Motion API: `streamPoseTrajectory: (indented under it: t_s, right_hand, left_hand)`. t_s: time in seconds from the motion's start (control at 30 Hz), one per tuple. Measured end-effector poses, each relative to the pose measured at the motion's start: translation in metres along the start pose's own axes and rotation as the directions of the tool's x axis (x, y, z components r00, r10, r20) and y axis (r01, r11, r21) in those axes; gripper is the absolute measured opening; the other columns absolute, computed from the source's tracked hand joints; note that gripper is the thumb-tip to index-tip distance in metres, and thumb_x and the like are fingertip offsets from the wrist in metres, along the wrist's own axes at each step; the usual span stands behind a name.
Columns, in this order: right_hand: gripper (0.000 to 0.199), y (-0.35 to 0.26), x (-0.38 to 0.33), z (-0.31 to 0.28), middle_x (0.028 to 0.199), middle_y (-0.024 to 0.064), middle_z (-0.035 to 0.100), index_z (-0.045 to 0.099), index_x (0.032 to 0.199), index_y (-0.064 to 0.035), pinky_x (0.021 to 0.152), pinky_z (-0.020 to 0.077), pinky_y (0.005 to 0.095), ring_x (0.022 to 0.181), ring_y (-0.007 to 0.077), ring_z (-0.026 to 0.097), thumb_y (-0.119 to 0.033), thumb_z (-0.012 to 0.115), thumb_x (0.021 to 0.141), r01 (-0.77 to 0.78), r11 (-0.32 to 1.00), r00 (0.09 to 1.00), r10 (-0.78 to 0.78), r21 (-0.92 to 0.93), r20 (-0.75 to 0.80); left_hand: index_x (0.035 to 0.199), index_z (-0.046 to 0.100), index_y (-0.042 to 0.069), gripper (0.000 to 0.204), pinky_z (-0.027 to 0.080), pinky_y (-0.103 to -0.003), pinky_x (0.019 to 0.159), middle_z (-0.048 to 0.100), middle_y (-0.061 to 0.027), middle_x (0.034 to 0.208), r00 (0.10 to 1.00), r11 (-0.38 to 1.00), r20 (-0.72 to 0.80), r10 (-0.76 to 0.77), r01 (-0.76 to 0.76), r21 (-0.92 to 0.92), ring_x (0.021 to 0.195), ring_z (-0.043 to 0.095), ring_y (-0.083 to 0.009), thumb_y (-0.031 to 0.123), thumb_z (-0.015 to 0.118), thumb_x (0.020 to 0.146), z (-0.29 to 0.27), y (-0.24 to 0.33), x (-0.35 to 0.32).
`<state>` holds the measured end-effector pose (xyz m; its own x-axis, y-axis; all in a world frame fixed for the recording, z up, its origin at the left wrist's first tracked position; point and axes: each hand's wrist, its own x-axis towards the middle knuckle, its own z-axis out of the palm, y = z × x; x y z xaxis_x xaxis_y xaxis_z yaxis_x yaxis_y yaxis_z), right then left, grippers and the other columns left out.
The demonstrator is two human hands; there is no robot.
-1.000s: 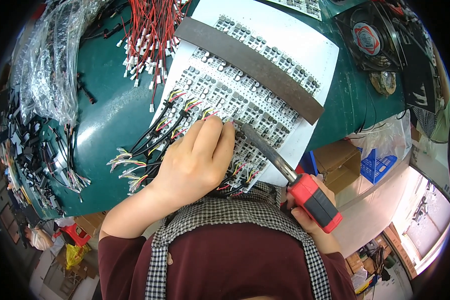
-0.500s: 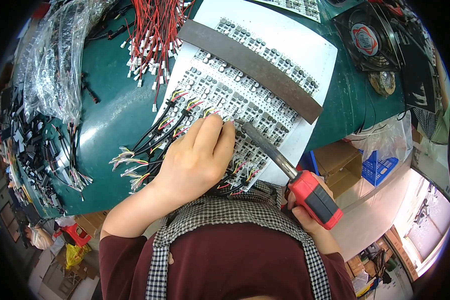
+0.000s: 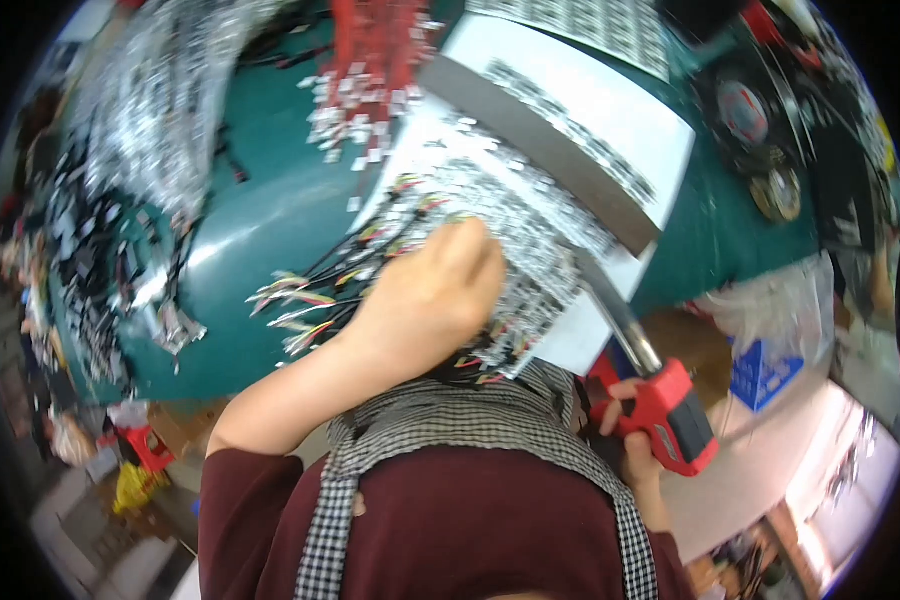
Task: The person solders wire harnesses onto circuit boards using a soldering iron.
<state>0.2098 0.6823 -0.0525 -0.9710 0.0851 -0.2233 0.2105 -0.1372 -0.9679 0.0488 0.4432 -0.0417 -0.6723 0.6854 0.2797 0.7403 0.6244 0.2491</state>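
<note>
Left hand (image 3: 440, 285) bunches its fingers, can't tell if they're gripping, over the white component-studded circuit-board panel (image 3: 542, 235) on the green desk (image 3: 710, 240); right hand (image 3: 642, 455) wraps round a red-and-black pistol-shaped tool (image 3: 685, 420), metal barrel angling over the panel.

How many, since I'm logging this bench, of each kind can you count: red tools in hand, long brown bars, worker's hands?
Red tool in hand: 1
Long brown bar: 1
Left hand and right hand: 2
Total: 4
</note>
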Motion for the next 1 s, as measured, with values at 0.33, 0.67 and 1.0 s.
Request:
streamPoseTrajectory:
  t_s: [0.33,0.67,1.0]
  right_hand:
    - [0.065,0.008,-0.022,0.001,0.096,0.0132,0.058,0.046,0.113,0.0059,0.056,0.0382,0.0268,0.056,0.0154,0.053,-0.052,0.059,0.086,0.166,0.968,0.942,-0.213,-0.190,-0.259]
    - [0.063,-0.001,-0.027,0.018,0.102,0.0148,0.055,0.044,0.113,0.0076,0.054,0.0391,0.0276,0.060,0.0157,0.054,-0.048,0.059,0.087,0.164,0.962,0.947,-0.216,-0.219,-0.239]
    - [0.057,-0.009,-0.038,0.022,0.109,0.0110,0.058,0.046,0.122,0.0046,0.066,0.0429,0.0253,0.071,0.0119,0.054,-0.040,0.061,0.089,0.130,0.984,0.988,-0.139,-0.122,-0.062]
  left_hand:
    - [0.079,0.058,0.002,0.015,0.049,-0.027,0.056,0.047,-0.0053,0.082,0.995,0.997,-0.101,-0.020,0.027,0.069,0.077,0.053,-0.0182,0.009,0.059,0.066,0.012,0.006,-0.005]
    - [0.093,0.064,0.002,0.018,0.047,-0.041,0.075,0.062,-0.0135,0.082,0.505,0.584,-0.527,-0.683,0.812,0.022,0.083,0.060,-0.0313,0.016,0.064,0.082,-0.063,-0.151,-0.136]
    - [0.100,0.066,0.002,0.021,0.047,-0.030,0.076,0.065,-0.0099,0.089,0.642,0.722,-0.375,-0.669,0.680,-0.125,0.084,0.061,-0.0186,0.011,0.065,0.082,-0.056,-0.237,-0.195]
